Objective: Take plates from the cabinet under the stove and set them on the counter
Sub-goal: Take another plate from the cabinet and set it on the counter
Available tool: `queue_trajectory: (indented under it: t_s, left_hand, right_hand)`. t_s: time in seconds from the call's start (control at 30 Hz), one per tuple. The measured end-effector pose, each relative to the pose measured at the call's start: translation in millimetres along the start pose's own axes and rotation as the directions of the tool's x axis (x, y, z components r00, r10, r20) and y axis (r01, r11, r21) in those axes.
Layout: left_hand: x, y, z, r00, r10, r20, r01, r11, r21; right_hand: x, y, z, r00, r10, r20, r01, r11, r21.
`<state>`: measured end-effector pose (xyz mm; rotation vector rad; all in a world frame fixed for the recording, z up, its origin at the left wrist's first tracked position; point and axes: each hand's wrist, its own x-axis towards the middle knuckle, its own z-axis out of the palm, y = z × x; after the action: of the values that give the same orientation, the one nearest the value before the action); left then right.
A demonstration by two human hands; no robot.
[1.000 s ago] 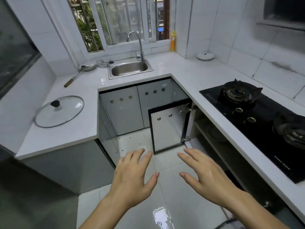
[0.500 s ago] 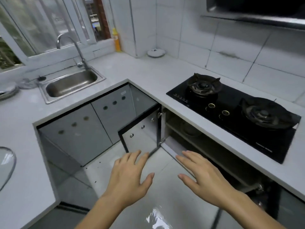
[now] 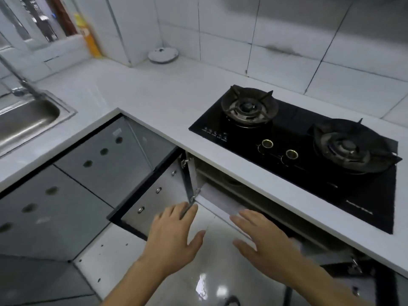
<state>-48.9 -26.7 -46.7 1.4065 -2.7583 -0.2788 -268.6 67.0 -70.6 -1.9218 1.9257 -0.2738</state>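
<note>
Plates: a dim round shape (image 3: 231, 181) on the shelf inside the cabinet may be one; the view is too dark to confirm.
Cabinet (image 3: 220, 191): under the stove (image 3: 309, 146), door (image 3: 154, 195) swung open to the left.
Counter (image 3: 154, 93): white, runs around the corner to the sink (image 3: 26, 120).
Left hand (image 3: 174, 237): fingers spread, holding nothing, in front of the door.
Right hand (image 3: 265, 241): fingers extended, holding nothing, at the cabinet opening.
</note>
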Motion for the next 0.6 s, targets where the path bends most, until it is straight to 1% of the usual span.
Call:
queue_trajectory:
  t_s: [0.07, 0.13, 0.3, 0.47, 0.6]
  left_hand:
    - [26.2, -7.5, 20.1, 1.000, 0.016, 0.007, -0.016, 1.000, -0.015]
    - [53.2, -17.7, 48.2, 0.999, 0.041, 0.008, -0.041, 0.998, -0.037]
    - [120.0, -50.5, 142.8, 0.993, 0.120, -0.006, -0.120, 0.992, -0.033]
    - [187.4, -81.5, 243.3, 0.975, 0.219, -0.047, -0.220, 0.976, -0.007]
    - [233.1, -91.1, 316.0, 0.966, 0.241, -0.098, -0.247, 0.968, -0.051]
  right_hand:
    - [20.8, 11.9, 13.8, 1.000, 0.030, 0.002, -0.030, 0.999, 0.020]
    - [41.2, 24.1, 33.9, 0.998, 0.051, -0.025, -0.050, 0.998, 0.035]
    - [96.5, 57.6, 106.2, 0.991, 0.108, -0.079, -0.101, 0.991, 0.083]
    - [151.2, 111.8, 185.8, 0.968, 0.163, -0.191, -0.150, 0.985, 0.084]
    - [188.4, 163.2, 237.2, 0.945, 0.200, -0.261, -0.190, 0.980, 0.061]
